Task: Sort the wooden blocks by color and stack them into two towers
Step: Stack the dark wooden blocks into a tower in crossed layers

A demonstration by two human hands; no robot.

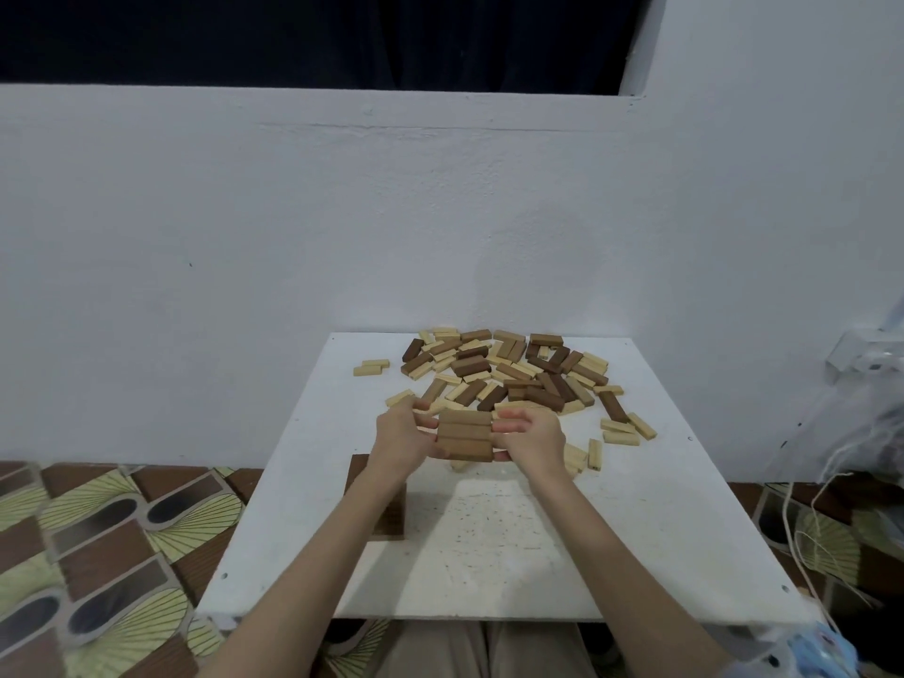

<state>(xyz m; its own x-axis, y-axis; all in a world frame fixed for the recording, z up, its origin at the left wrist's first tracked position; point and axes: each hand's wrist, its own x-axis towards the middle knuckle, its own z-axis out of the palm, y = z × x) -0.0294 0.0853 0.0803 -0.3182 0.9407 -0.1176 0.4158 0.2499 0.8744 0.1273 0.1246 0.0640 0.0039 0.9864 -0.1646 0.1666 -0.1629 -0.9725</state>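
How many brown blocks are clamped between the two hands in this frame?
3 brown blocks, side by side as one row above the white table: far, middle and near. The left hand presses one end, the right hand the other. More beneath could be hidden.

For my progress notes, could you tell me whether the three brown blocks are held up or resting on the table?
Held up: both hands' fingers clamp the three brown blocks at their ends.

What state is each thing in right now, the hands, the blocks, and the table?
left hand: grips left ends of three brown blocks
right hand: grips their right ends
three brown blocks: side by side, lifted
block pile: mixed, unsorted
brown tower base: partly hidden by left arm
table: white
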